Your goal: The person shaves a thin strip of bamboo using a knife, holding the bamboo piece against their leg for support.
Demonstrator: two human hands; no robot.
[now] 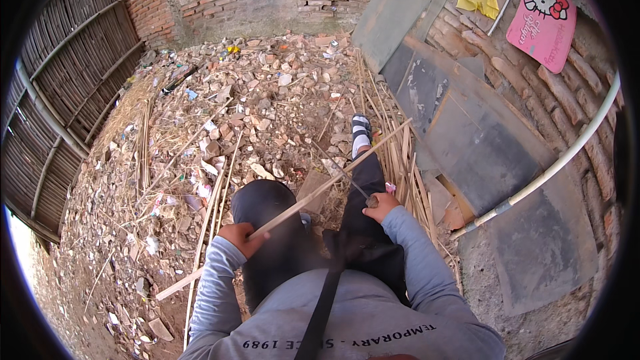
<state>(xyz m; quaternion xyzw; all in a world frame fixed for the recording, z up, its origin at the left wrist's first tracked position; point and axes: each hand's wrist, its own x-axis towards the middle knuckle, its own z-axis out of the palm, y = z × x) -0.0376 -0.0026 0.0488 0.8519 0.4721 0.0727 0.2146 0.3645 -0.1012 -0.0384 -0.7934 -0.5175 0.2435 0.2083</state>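
A long, pale bamboo strip [300,204] slants across my lap, from low on the left up to the far right. My left hand [244,238] is closed round it near my bent left knee. In my right hand [381,207] is the short handle of a knife [348,177]; its thin, dark blade points away and to the left. The blade crosses the strip in this view; whether they touch I cannot tell. Below the strip, my right leg stretches forward to a sandalled foot [361,135].
More bamboo strips [396,160] lie beside my right leg, others [220,193] to my left. Broken brick and litter [260,93] cover the ground. Dark panels [480,133] and a pale curved pipe [553,172] stand right, a woven bamboo wall [67,67] left, a brick wall [247,0] ahead.
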